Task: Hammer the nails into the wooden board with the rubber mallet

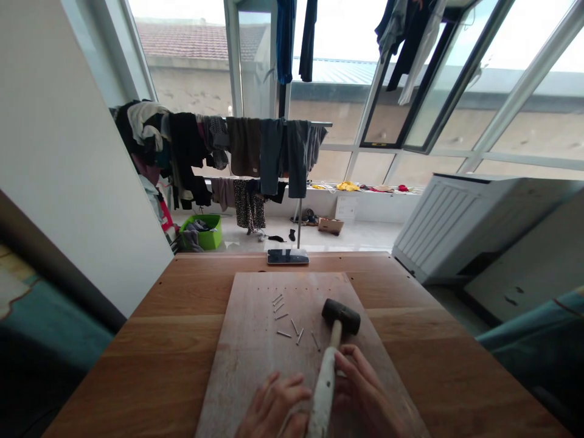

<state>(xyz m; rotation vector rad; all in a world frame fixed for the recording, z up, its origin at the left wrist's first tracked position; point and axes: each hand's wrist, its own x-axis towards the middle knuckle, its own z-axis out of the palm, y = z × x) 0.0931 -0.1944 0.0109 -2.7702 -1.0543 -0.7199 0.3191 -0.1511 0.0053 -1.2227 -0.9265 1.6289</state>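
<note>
A black rubber mallet [340, 316] with a pale wooden handle [325, 383] lies on a wooden board [246, 353] on the table. My right hand [365, 395] wraps the handle from the right side. My left hand [274, 407] rests on the board beside the handle, fingers spread and touching it. Several loose nails [292, 328] lie scattered on the board just left of the mallet head. A row of small holes or nail heads runs along the board's far edge.
The wooden table [159, 340] carries a phone [287, 257] at its far edge. Beyond are a clothes rack [255, 152] full of laundry, a green basket [203, 231], a white radiator cover [456, 225] at right and large windows.
</note>
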